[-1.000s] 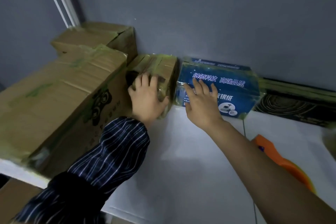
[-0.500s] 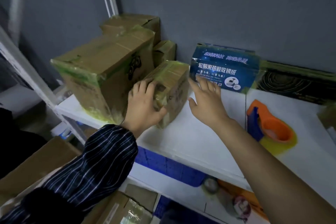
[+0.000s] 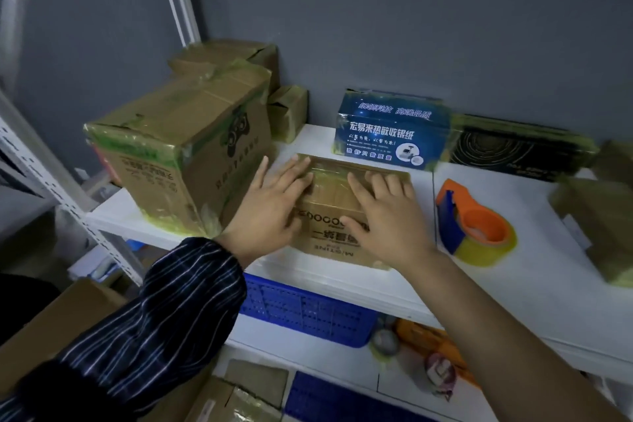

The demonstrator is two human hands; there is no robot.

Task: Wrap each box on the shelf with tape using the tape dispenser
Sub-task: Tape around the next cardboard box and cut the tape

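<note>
resting on small box (image 3: 337, 212): left hand (image 3: 274, 205), right hand (image 3: 387, 216) (fingers flat).

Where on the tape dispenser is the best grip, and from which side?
Probably the orange handle of the tape dispenser, taken from above by the right hand: the handle arches up clear of the shelf, and that hand is nearest.
</note>
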